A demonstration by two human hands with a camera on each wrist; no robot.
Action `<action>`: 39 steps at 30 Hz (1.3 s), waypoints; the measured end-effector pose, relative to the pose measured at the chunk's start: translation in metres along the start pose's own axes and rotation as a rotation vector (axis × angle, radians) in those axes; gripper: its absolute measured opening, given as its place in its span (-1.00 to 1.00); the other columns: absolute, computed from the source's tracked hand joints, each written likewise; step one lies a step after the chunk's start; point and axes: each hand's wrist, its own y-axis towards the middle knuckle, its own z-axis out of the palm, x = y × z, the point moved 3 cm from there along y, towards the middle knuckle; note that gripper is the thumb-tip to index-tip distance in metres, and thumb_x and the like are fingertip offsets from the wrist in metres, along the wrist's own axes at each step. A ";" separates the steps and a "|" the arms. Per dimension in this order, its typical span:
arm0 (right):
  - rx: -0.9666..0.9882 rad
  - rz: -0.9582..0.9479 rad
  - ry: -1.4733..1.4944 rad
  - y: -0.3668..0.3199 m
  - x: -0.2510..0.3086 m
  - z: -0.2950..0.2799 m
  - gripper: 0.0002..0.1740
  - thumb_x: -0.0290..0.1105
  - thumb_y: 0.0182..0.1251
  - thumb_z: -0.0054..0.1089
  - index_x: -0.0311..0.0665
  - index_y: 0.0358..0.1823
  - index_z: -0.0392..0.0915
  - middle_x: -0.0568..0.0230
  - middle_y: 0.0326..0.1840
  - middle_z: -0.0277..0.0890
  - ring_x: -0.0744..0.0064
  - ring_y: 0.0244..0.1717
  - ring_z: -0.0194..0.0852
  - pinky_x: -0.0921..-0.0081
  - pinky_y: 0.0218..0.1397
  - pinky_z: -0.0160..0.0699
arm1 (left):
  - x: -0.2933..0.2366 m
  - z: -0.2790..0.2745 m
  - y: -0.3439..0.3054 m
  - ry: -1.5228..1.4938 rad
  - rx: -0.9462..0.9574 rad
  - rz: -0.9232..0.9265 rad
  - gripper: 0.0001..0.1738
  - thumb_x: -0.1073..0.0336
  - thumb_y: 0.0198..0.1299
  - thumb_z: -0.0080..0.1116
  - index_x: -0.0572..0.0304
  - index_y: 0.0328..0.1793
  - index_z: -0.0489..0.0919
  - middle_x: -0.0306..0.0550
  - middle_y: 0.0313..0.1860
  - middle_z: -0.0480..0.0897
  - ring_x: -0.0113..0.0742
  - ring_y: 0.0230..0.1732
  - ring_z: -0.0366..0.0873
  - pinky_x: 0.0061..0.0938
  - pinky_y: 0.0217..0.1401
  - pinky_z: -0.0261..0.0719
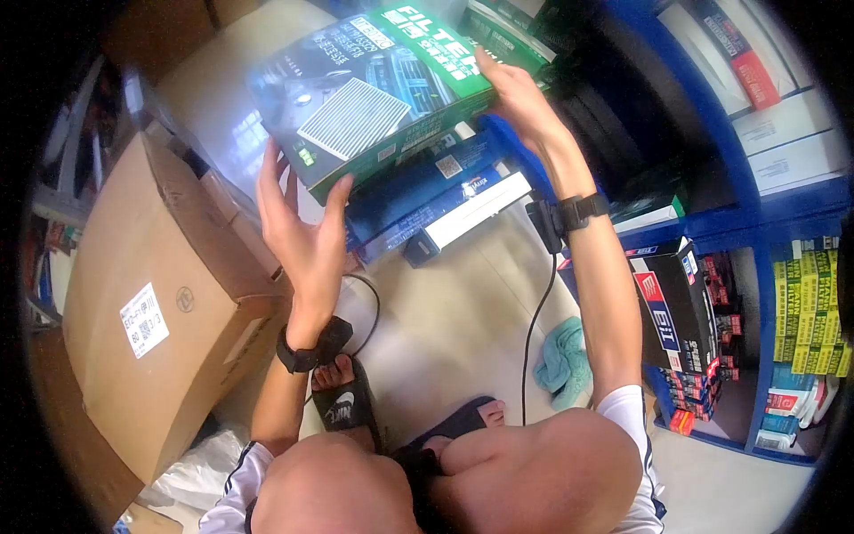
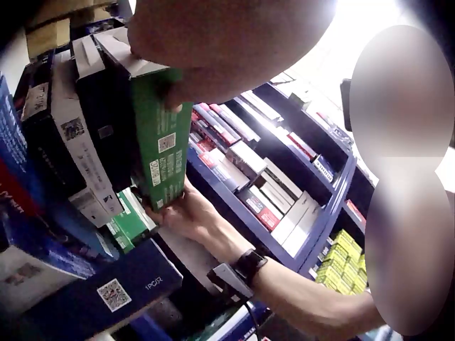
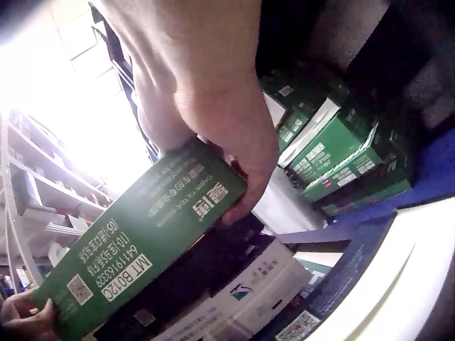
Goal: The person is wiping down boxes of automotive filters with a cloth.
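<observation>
A green and black filter box (image 1: 356, 98) is held up between both hands in the head view. The left hand (image 1: 307, 240) grips its lower left corner, thumb at the front edge. At the box's right end, the right hand (image 1: 529, 107) holds the edge. The right wrist view shows the box's green side (image 3: 142, 234) with printed text, the right hand (image 3: 227, 142) curled over one end and the left hand (image 3: 28, 320) at the other. In the left wrist view both the left hand (image 2: 213, 57) and the right hand (image 2: 188, 217) touch the green box (image 2: 160, 142).
Below the box are a blue box (image 1: 418, 191) and a white-edged one. A large cardboard carton (image 1: 169, 311) stands at left. Blue shelving (image 1: 756, 231) with boxed goods is at right. A teal cloth (image 1: 562, 360) and cables lie on the floor near the feet.
</observation>
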 end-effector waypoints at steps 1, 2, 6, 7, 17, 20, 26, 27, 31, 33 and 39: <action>-0.004 0.005 0.005 -0.004 -0.001 0.000 -0.35 0.12 0.75 0.20 -0.44 0.29 0.74 0.27 0.05 0.83 0.58 -0.03 0.75 0.48 0.07 0.73 | 0.000 0.000 0.000 0.013 0.008 0.008 0.00 0.41 0.30 0.62 0.42 0.78 0.28 0.22 0.70 0.41 -0.01 0.61 0.50 -0.15 0.63 0.58; -0.021 -0.017 -0.080 -0.010 0.001 -0.003 -0.31 0.13 0.71 0.26 -0.42 0.38 0.69 0.22 0.11 0.82 0.53 0.03 0.75 0.47 0.12 0.72 | 0.000 0.001 0.000 0.024 0.013 0.017 -0.01 0.40 0.30 0.63 0.41 0.77 0.30 0.22 0.68 0.44 0.00 0.61 0.51 -0.14 0.62 0.59; -0.060 -0.238 -0.548 -0.031 0.013 -0.020 -0.08 0.16 0.43 0.58 -0.33 0.60 0.55 0.08 0.25 0.79 0.36 0.21 0.73 0.41 0.28 0.70 | 0.001 0.004 -0.002 0.111 -0.008 0.036 -0.03 0.39 0.27 0.65 0.40 0.73 0.35 0.21 0.65 0.47 0.01 0.58 0.54 -0.13 0.58 0.62; -0.030 -0.284 -0.654 -0.031 0.014 -0.026 0.03 0.11 0.19 0.76 -0.31 0.58 0.58 0.03 0.28 0.78 0.31 0.28 0.71 0.34 0.35 0.69 | 0.001 0.003 -0.001 0.126 -0.016 0.054 -0.05 0.38 0.26 0.66 0.40 0.71 0.38 0.20 0.62 0.50 0.00 0.55 0.56 -0.14 0.55 0.64; -0.376 -0.348 -0.717 -0.027 0.003 -0.009 -0.25 -0.15 0.10 0.80 -0.32 0.31 0.77 0.01 0.02 0.91 0.29 -0.04 0.96 0.36 0.10 0.87 | 0.011 0.005 0.017 0.296 -0.064 0.221 -0.14 0.35 0.21 0.69 0.38 0.59 0.49 0.20 0.31 0.64 0.02 0.26 0.72 -0.15 0.31 0.80; -0.369 -0.374 -0.694 -0.028 -0.004 -0.011 -0.23 -0.12 0.16 0.77 -0.33 0.36 0.73 -0.03 0.08 0.89 0.28 -0.03 0.95 0.35 0.07 0.88 | 0.012 0.002 0.016 0.315 -0.033 0.204 -0.11 0.29 0.18 0.72 0.36 0.59 0.49 0.22 0.39 0.57 0.11 0.39 0.62 -0.09 0.42 0.70; -0.441 -0.467 -0.785 -0.080 0.008 -0.016 -0.33 -0.16 0.28 0.68 -0.28 0.38 0.71 -0.03 0.10 0.82 0.22 -0.09 0.87 0.28 0.07 0.83 | -0.016 0.007 -0.018 0.420 -0.077 0.360 -0.07 0.18 0.11 0.78 0.24 0.57 0.54 0.26 0.57 0.33 0.19 0.56 0.34 -0.07 0.59 0.40; -0.428 -0.526 -0.820 -0.091 0.012 -0.018 -0.40 -0.16 0.30 0.66 -0.26 0.31 0.75 -0.01 0.04 0.81 0.13 -0.03 0.85 0.25 0.11 0.80 | -0.026 0.013 -0.025 0.352 -0.027 0.417 -0.18 0.21 0.13 0.76 0.18 0.51 0.60 0.21 0.50 0.43 0.15 0.48 0.42 -0.08 0.57 0.38; -0.325 -0.566 -0.971 -0.144 0.019 -0.027 -0.56 -0.20 0.38 0.57 -0.22 0.20 0.79 0.10 0.12 0.75 -0.02 0.13 0.75 0.23 0.24 0.72 | -0.062 0.030 -0.055 0.510 0.101 0.640 -0.51 0.21 0.08 0.70 0.05 0.17 0.82 -0.04 0.31 0.69 -0.07 0.40 0.50 -0.21 0.34 0.35; -0.325 -0.636 -1.049 -0.167 0.020 -0.031 -0.61 -0.22 0.36 0.56 -0.21 0.14 0.81 0.11 0.06 0.74 -0.03 0.08 0.72 0.16 0.18 0.72 | -0.071 0.041 -0.065 0.361 0.236 0.688 -0.55 0.25 0.10 0.67 0.08 0.13 0.80 -0.07 0.21 0.72 -0.10 0.19 0.61 -0.22 0.25 0.37; -0.272 -0.531 -1.417 -0.242 0.015 -0.038 -0.74 -0.29 0.28 0.53 -0.15 -0.03 0.77 0.26 -0.02 0.65 0.14 0.08 0.62 0.19 0.18 0.62 | -0.083 0.106 -0.092 0.039 0.842 0.804 -0.80 0.40 0.24 0.49 0.20 -0.13 0.64 -0.03 -0.18 0.60 -0.06 -0.10 0.64 -0.20 -0.23 0.65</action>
